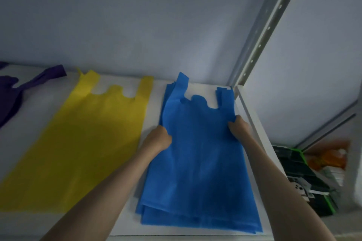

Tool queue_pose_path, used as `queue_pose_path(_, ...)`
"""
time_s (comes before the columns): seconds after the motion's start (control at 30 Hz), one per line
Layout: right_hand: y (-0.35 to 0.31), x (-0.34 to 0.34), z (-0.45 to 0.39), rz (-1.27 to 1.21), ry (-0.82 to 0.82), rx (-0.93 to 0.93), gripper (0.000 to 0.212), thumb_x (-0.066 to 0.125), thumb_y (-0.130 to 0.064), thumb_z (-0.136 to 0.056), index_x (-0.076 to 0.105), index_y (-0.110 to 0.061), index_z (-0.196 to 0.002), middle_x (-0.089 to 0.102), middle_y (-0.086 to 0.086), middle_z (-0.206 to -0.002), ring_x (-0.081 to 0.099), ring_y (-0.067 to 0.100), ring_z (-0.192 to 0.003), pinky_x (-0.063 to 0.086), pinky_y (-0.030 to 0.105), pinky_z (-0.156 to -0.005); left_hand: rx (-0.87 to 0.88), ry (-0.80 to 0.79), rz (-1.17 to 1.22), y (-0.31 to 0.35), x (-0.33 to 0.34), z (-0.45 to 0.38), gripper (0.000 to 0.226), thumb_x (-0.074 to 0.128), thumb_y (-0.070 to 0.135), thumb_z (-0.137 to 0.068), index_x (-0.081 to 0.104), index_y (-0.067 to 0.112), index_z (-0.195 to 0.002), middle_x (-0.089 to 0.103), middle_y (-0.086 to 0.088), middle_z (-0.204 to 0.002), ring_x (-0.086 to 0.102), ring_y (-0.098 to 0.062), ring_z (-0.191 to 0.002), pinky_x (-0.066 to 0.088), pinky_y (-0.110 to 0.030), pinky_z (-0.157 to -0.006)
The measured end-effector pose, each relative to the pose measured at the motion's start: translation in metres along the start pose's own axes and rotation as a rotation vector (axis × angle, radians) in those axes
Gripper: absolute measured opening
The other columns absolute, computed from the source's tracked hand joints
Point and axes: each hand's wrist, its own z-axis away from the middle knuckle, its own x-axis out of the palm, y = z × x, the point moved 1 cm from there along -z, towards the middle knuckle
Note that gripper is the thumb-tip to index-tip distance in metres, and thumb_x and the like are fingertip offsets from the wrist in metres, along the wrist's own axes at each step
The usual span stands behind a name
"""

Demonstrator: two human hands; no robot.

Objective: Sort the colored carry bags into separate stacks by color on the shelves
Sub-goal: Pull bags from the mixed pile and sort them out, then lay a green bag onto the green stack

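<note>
A stack of blue non-woven fabric carry bags [197, 154] lies flat at the lower centre-right of the frame on a white shelf [154, 92], its handles pointing toward the pale wall. The left hand [159, 137] grips the stack's left edge with fingers curled into the fabric, and the right hand [238, 126] grips the right edge likewise. Just left of it lies a flat yellow fabric carry bag [84, 139]; a purple fabric bag [11, 94] sits at the far left. A perforated metal upright [264, 33] rises at upper right.
</note>
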Motion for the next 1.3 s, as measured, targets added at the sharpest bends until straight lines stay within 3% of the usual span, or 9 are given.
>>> queue_pose_path(0.07, -0.001, 0.001, -0.002, 0.02, 0.004, 0.011, 0.038, 0.032, -0.009, -0.096, 0.035, 0.002, -0.132, 0.048, 0.022, -0.129, 0.041, 0.024, -0.087, 0.028, 0.027, -0.05, -0.006, 0.013, -0.018, 0.003, 0.002, 0.001, 0.023, 0.039, 0.014, -0.098, 0.054, -0.003, -0.102, 0.059, -0.018, -0.092, 0.058, -0.023, -0.073, 0.043, -0.035, -0.055)
queue_pose_path(0.13, -0.003, 0.003, -0.003, 0.02, 0.007, 0.016, 0.037, 0.031, -0.008, -0.096, 0.034, 0.002, -0.132, 0.048, 0.023, -0.13, 0.041, 0.025, -0.087, 0.026, 0.027, -0.049, -0.025, 0.028, -0.033, 0.004, 0.004, 0.002, 0.032, 0.038, 0.015, -0.099, 0.05, -0.007, -0.119, 0.059, -0.023, -0.117, 0.062, -0.033, -0.106, 0.052, -0.043, -0.076)
queue_pose_path(0.17, -0.004, 0.004, -0.003, 0.018, 0.011, 0.021, 0.037, 0.03, -0.007, -0.096, 0.034, 0.003, -0.131, 0.048, 0.023, -0.13, 0.041, 0.025, -0.087, 0.028, 0.028, -0.05, -0.033, 0.035, -0.042, 0.004, 0.005, 0.003, 0.036, 0.038, 0.015, -0.099, 0.047, -0.007, -0.126, 0.056, -0.024, -0.125, 0.058, -0.034, -0.114, 0.052, -0.043, -0.075)
queue_pose_path(0.33, -0.006, 0.006, 0.001, 0.042, 0.047, 0.029, 0.034, 0.03, -0.008, -0.096, 0.037, 0.004, -0.128, 0.048, 0.023, -0.13, 0.041, 0.026, -0.088, 0.035, 0.033, -0.072, -0.061, 0.045, -0.147, 0.001, 0.009, 0.006, 0.043, 0.035, 0.021, -0.1, 0.036, -0.002, -0.137, 0.051, -0.017, -0.135, 0.055, -0.03, -0.12, 0.048, -0.038, -0.093)
queue_pose_path(0.53, -0.002, 0.003, 0.004, -0.05, 0.038, 0.046, 0.035, 0.034, -0.006, -0.095, 0.036, 0.004, -0.128, 0.045, 0.023, -0.131, 0.042, 0.026, -0.089, 0.033, 0.028, -0.053, -0.058, 0.098, -0.253, 0.002, 0.006, 0.007, 0.037, 0.04, 0.023, -0.1, 0.044, 0.001, -0.129, 0.053, -0.014, -0.13, 0.056, -0.028, -0.115, 0.047, -0.032, -0.086)
queue_pose_path(0.7, -0.003, 0.002, 0.017, -0.028, 0.18, 0.009, 0.051, 0.034, 0.006, -0.09, 0.028, -0.003, -0.14, 0.031, 0.02, -0.143, 0.031, 0.034, -0.131, 0.036, 0.039, -0.1, 0.028, 0.176, -0.202, 0.004, 0.003, 0.011, 0.046, 0.05, 0.02, -0.096, 0.03, 0.001, -0.133, 0.037, -0.016, -0.138, 0.039, -0.031, -0.128, 0.04, -0.034, -0.099)
queue_pose_path(0.83, -0.021, 0.012, 0.035, 0.093, 0.242, -0.131, 0.044, 0.036, 0.001, -0.091, 0.043, -0.007, -0.134, 0.04, 0.017, -0.138, 0.034, 0.031, -0.129, 0.036, 0.038, -0.104, 0.132, 0.207, -0.283, -0.002, -0.005, 0.013, 0.043, 0.049, 0.019, -0.096, 0.032, 0.001, -0.132, 0.034, -0.017, -0.136, 0.035, -0.031, -0.127, 0.037, -0.032, -0.1)
queue_pose_path(1.1, -0.123, 0.088, 0.093, 0.092, 0.118, -0.373, 0.033, 0.039, -0.006, -0.095, 0.062, -0.009, -0.119, 0.053, 0.017, -0.123, 0.045, 0.032, -0.12, 0.045, 0.04, -0.094, 0.322, 0.162, -0.494, -0.068, -0.072, 0.012, 0.039, 0.041, 0.014, -0.098, 0.037, 0.006, -0.136, 0.036, -0.014, -0.137, 0.036, -0.032, -0.129, 0.038, -0.037, -0.103)
queue_pose_path(1.3, -0.243, 0.17, 0.144, 0.101, 0.086, -0.494, 0.034, 0.043, -0.005, -0.093, 0.058, -0.011, -0.122, 0.048, 0.016, -0.128, 0.045, 0.032, -0.123, 0.042, 0.037, -0.097, 0.256, 0.261, -0.574, -0.184, -0.18, 0.015, 0.035, 0.04, 0.014, -0.098, 0.044, 0.006, -0.132, 0.043, -0.013, -0.133, 0.04, -0.031, -0.128, 0.042, -0.041, -0.1)
